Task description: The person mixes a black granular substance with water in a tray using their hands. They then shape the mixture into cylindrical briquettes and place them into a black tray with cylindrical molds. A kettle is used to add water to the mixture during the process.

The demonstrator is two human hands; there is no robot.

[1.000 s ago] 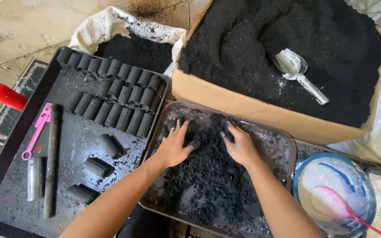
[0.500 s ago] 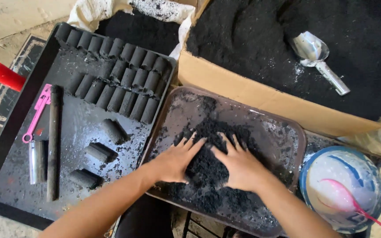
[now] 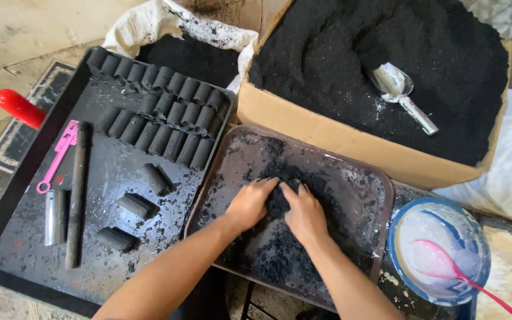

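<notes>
My left hand (image 3: 248, 205) and my right hand (image 3: 305, 213) press side by side into a heap of damp black powder (image 3: 280, 237) on a brown tray (image 3: 367, 178). Both hands curl their fingers into the pile between them, gripping the black mix. To the left lies a black tray (image 3: 13, 195) with rows of black cylindrical briquettes (image 3: 161, 118) and three loose ones (image 3: 140, 204).
A cardboard box (image 3: 327, 133) of black powder holds a metal scoop (image 3: 399, 92). A blue bowl (image 3: 440, 249) with white paste and a pink spoon (image 3: 463, 275) sits right. A pink tool (image 3: 57, 155), dark rod (image 3: 77, 195), metal tube (image 3: 51, 216), red handle (image 3: 20, 108) and a white sack (image 3: 191, 35) lie left.
My hands have drawn together and closer to me, going from spread flat on the powder to cupped around a gathered clump. The view shifted slightly.
</notes>
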